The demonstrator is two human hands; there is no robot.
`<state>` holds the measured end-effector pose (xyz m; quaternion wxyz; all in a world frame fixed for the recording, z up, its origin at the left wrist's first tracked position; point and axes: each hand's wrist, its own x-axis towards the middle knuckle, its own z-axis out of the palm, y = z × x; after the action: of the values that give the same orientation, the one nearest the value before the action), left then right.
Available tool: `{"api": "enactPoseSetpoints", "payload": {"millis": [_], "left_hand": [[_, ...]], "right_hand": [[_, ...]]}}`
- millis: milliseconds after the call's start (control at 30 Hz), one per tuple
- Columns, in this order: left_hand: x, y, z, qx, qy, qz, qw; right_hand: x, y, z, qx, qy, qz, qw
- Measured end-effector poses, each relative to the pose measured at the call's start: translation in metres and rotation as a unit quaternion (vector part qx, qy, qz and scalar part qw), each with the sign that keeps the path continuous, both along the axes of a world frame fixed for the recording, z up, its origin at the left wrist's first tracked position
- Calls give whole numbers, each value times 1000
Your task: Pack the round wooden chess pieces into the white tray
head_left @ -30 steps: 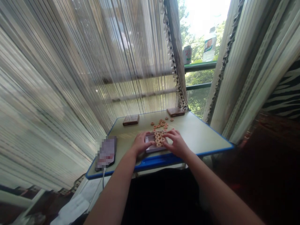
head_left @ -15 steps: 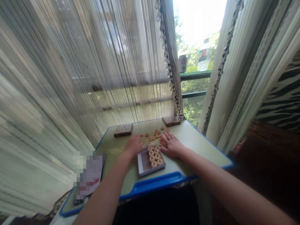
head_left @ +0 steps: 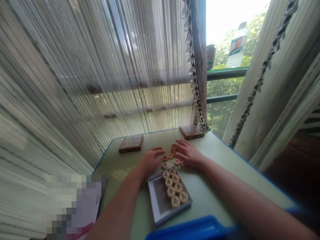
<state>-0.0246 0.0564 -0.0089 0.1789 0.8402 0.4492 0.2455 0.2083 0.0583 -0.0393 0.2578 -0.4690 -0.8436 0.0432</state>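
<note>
Round wooden pieces with red marks [head_left: 170, 156] lie loose on the pale green table, between my two hands. My left hand [head_left: 152, 160] is on their left side, fingers spread and pointing right. My right hand [head_left: 188, 154] rests over the right part of the group, fingers apart, covering some of them. Nearer to me is a shallow open box [head_left: 157, 195]. Two columns of round pieces with dark characters [head_left: 171, 191] fill its right side; its left side shows bare bottom.
Two flat brown boxes [head_left: 131, 143] [head_left: 192, 131] sit at the table's far edge. A blue tray [head_left: 187, 230] is at the near edge, and a blurred item [head_left: 85, 206] lies at the left. Fringed curtains hang behind; a can [head_left: 210, 56] and bottle [head_left: 237, 48] stand on the rail.
The view has shifted closer to the table. My hands have drawn nearer to each other, and the loose red-marked pieces are gathered more tightly between them.
</note>
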Motion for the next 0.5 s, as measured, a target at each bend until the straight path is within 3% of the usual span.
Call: {"api": "enactPoseSetpoints", "payload": {"millis": [133, 300, 500], "left_hand": [[4, -7, 3, -34, 13, -35, 999], [3, -6, 0, -35, 59, -42, 997], [-2, -5, 0, 11, 79, -9, 997]], "right_hand": [[7, 13, -11, 25, 43, -80, 996], [4, 8, -10, -49, 22, -40, 998], [0, 4, -5, -50, 5, -54, 997]]}}
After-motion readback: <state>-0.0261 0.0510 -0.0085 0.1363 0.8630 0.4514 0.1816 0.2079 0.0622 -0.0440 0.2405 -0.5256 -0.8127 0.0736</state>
